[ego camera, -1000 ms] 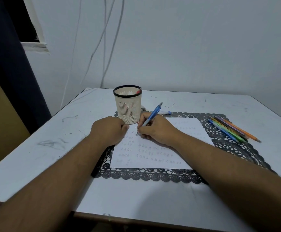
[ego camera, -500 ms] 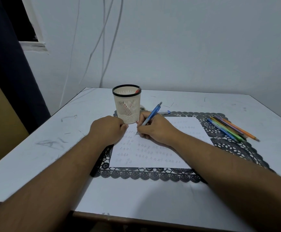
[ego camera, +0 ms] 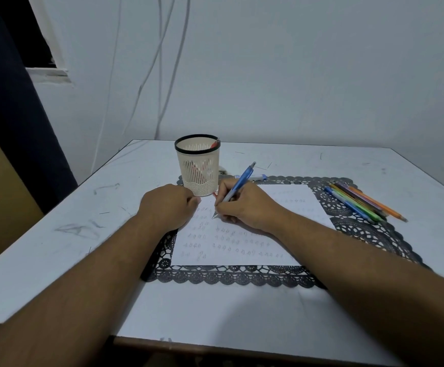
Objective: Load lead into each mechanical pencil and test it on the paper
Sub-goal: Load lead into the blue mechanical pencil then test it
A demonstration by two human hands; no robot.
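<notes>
My right hand [ego camera: 247, 205] grips a blue mechanical pencil [ego camera: 238, 185] in a writing hold, its tip touching the white paper [ego camera: 242, 242] near the upper left. The paper carries several rows of small pencil marks. My left hand [ego camera: 168, 207] rests with curled fingers on the paper's left edge, beside the cup; I cannot see anything in it. Several coloured mechanical pencils [ego camera: 361, 202] lie in a bunch on the right side of the mat. A small lead case [ego camera: 256, 177] lies behind my right hand.
A cream mesh pencil cup [ego camera: 198, 165] with a black rim stands at the mat's back left, a red pencil inside. The dark lace placemat [ego camera: 369, 234] lies on a white table [ego camera: 57, 247]. Wall and cables lie behind.
The pencil tip has shifted slightly on the paper as my right hand writes. My left hand has stayed in place.
</notes>
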